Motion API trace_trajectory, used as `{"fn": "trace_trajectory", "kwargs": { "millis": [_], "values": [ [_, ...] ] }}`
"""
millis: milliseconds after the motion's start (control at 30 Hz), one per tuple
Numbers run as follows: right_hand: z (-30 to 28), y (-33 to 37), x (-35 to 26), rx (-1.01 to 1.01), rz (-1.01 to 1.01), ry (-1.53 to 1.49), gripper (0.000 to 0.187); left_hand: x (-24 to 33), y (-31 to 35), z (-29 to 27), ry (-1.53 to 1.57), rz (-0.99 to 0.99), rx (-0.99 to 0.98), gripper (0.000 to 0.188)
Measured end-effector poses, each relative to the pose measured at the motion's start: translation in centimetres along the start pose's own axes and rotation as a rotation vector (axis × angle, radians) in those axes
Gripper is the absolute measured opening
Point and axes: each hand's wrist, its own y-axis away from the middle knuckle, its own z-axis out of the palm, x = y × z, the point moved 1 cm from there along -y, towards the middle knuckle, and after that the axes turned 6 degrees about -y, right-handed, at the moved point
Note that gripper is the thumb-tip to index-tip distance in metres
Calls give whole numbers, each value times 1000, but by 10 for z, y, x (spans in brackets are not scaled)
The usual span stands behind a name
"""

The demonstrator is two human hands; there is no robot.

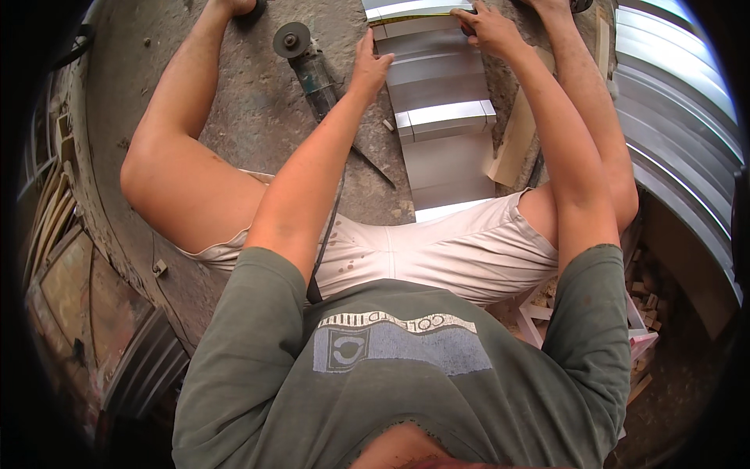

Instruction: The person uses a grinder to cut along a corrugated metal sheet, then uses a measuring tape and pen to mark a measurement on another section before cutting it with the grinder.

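A ribbed strip of shiny sheet metal (445,160) lies lengthwise on the ground between my legs, with dark marks on its raised ribs. Across its far part runs the yellow blade of a tape measure (414,18). My right hand (494,33) is closed around the dark tape case at the strip's right edge. At the left edge, my left hand (370,69) has its fingers stretched out and thumb apart, a fingertip touching the metal near the blade's end. Left of that hand lies a green angle grinder (315,82) with a round disc, its lower part behind my forearm.
A dark pointed rod (373,166) lies near the grinder, and a black cord (330,215) crosses my shorts. A wooden board (516,141) lies right of the strip. Large ribbed metal sheets (676,102) rise at the far right. Wood scraps (644,301) lie at the lower right.
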Motion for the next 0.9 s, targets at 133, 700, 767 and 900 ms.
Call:
{"fn": "trace_trajectory", "kwargs": {
  "millis": [133,700,767,900],
  "values": [
    [-4,1,-6,-31,11,14,70,0,1,1,93,-34,30,88],
    [-20,1,-17,-60,92,39,66,4,-2,0,59,-21,22,86],
    [-21,1,-18,-62,95,46,66,6,0,0,95,-53,18,88],
    [-22,1,-19,-65,94,37,66,5,-2,-1,75,-37,22,89]
  ]
}}
